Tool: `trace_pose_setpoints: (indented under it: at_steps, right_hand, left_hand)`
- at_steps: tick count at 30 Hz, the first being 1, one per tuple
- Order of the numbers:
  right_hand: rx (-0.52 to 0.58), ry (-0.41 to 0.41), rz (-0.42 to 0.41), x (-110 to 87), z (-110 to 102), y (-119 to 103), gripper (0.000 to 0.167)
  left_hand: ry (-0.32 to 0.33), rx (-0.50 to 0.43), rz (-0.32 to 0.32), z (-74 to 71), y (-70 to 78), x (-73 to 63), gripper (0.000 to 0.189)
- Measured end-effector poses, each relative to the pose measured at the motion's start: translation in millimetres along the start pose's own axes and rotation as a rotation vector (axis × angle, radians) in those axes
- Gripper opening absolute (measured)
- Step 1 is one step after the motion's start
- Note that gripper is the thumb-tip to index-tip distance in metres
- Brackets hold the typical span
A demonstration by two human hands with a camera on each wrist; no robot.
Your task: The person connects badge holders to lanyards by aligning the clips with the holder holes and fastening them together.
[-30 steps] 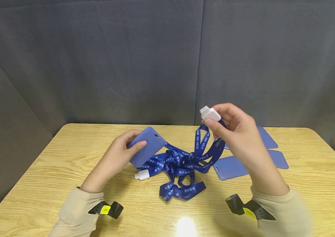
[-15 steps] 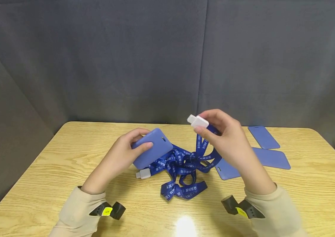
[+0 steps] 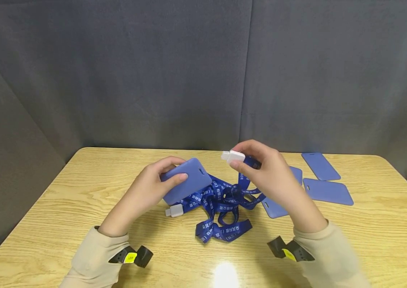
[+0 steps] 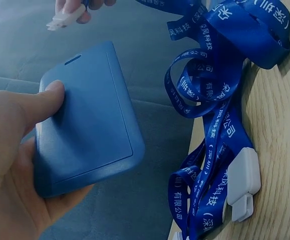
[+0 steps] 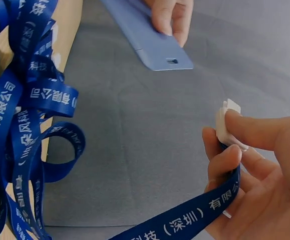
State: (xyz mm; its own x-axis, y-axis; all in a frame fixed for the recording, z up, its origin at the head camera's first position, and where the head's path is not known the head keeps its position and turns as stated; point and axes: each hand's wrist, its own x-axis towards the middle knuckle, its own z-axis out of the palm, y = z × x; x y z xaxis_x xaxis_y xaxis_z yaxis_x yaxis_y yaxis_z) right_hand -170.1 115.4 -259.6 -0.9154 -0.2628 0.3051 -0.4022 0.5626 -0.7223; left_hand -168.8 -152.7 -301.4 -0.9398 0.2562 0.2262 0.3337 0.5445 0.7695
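My left hand (image 3: 149, 185) holds a blue badge holder (image 3: 189, 186), thumb on its flat face and fingers behind it. The holder is tilted, its slotted end toward the right hand. My right hand (image 3: 269, 167) pinches a white plastic clip (image 3: 238, 156) between thumb and fingers, its narrow tip pointing left at the badge holder, a short gap away. From this clip a blue printed lanyard (image 5: 180, 222) runs down over the curled fingers. Below both hands lies a tangled heap of blue lanyards (image 3: 221, 200), and another white clip (image 4: 244, 172) rests at its left side.
Several blue badge holders lie at the right of the wooden table (image 3: 63, 208): one at the back (image 3: 320, 166), one below it (image 3: 328, 192), and one (image 3: 274, 209) partly hidden by the right arm. A grey cloth partition (image 3: 153, 80) stands behind the table.
My right hand has moved left and down with the white clip, closer to the badge holder. The left hand has shifted slightly right with the holder. More of the holders at right now shows.
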Motion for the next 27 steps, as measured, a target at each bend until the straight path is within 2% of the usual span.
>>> trace_pose_setpoints:
  at_steps: [5,13,21,27]
  right_hand:
    - [-0.057,-0.022,-0.006,-0.1,4.2,1.4,0.023]
    - [-0.080,-0.060,-0.026,1.2,10.5,4.8,0.021]
    - [-0.127,-0.079,-0.082,1.8,17.5,7.8,0.018]
    - [-0.165,-0.110,-0.071,2.4,21.9,8.2,0.020]
  left_hand:
    - [0.001,0.021,0.003,-0.1,1.7,0.1,0.031]
    - [0.008,0.047,0.006,0.5,2.2,-0.3,0.032]
    - [0.005,0.060,0.010,1.6,3.0,-0.7,0.031]
    - [-0.004,0.051,0.005,2.0,3.7,-1.1,0.032]
